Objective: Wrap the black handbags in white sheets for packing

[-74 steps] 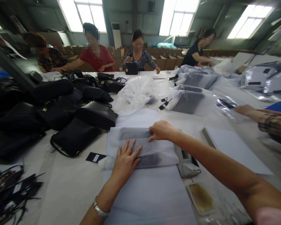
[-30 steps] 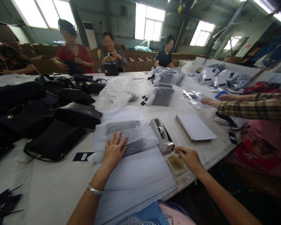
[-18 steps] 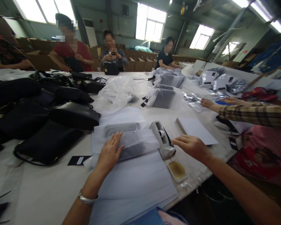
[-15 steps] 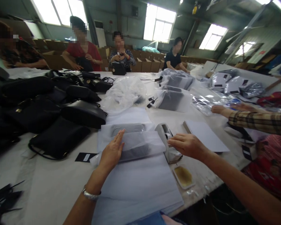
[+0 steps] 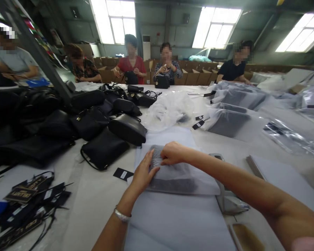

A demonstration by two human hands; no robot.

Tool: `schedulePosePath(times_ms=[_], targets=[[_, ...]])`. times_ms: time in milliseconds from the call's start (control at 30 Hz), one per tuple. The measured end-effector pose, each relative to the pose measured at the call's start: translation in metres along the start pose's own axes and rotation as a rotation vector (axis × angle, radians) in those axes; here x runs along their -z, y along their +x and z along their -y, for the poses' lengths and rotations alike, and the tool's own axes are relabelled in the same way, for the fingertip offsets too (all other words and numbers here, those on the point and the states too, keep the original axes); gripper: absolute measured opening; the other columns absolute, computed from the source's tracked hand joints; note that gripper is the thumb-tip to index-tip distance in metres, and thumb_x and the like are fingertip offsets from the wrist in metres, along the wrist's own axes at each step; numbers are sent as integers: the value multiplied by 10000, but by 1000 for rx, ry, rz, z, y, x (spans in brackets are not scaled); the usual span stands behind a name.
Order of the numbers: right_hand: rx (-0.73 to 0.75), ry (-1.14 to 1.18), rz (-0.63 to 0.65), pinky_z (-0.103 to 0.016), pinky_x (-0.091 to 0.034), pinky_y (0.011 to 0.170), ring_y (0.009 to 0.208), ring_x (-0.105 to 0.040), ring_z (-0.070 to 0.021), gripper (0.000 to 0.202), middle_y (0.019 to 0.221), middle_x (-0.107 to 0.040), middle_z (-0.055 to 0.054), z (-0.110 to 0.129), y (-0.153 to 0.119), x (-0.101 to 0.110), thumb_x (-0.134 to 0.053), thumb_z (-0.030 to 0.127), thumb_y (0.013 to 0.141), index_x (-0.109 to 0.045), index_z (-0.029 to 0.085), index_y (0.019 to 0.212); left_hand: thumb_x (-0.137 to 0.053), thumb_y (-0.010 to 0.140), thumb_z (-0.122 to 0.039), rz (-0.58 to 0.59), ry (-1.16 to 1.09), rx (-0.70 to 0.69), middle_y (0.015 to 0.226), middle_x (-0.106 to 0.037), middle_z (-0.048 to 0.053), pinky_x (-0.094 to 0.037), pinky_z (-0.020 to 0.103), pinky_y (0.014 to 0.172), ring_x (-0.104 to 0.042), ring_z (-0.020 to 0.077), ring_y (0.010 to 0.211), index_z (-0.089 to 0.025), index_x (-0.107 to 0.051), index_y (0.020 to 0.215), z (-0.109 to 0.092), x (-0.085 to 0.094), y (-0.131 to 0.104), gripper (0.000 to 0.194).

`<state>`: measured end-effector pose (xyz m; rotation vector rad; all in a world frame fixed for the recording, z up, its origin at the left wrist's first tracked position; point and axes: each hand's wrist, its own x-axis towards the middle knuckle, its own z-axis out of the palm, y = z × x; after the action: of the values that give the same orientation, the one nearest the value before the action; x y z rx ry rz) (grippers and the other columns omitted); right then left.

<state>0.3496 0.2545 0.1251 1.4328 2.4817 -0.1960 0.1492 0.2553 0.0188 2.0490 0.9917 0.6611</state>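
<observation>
A dark bag wrapped in thin translucent white paper (image 5: 170, 184) lies in front of me on sheets of white paper (image 5: 172, 223). My left hand (image 5: 143, 173) rests on its left part, fingers stretched out and the thumb apart. Across the top of the wrapping reaches my right hand (image 5: 174, 152), its fingers curled together and touching the paper close to my left fingertips. Whatever my right fingers pinch is hidden. A black tag (image 5: 122, 174) sticks out at the bundle's left side. Partly behind my right forearm stands a tape dispenser (image 5: 226, 202).
Black handbags (image 5: 104, 148) are heaped on the left, with loose black tags (image 5: 28, 198) nearer me. Beyond the bundle lie crumpled clear plastic (image 5: 170, 109) and another wrapped bag (image 5: 225, 120). A shallow dish (image 5: 247, 237) and a white stack (image 5: 282, 181) are right. Several people sit across the table.
My right hand has moved left from the tape dispenser onto the wrapped bag, its fingers now curled. The left hand stays on the wrapping. My view has turned left.
</observation>
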Motion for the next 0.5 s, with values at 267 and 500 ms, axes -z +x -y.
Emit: schedulePosePath(times_ms=[267,500], targets=[[-69,-113,94,-302,-470,676,785,-697,-276,379,820,-743,-128,14,23,5,-719,513,755,-776,172,912,-617,876,-285,-22,-32,-40,1543,-395,96,-402,450,1113,-372,267,1416,-234,-335,1509,11,-8,1,695],[-407,-40,-40,-325,-497,691,855,-700,-320,535,889,-736,-179,-27,-1,9,-687,654,756,-758,139,881,-645,844,-291,9,-142,-25,1544,-388,121,-453,426,1062,-390,277,1402,-196,-366,1494,10,-1,1,714]])
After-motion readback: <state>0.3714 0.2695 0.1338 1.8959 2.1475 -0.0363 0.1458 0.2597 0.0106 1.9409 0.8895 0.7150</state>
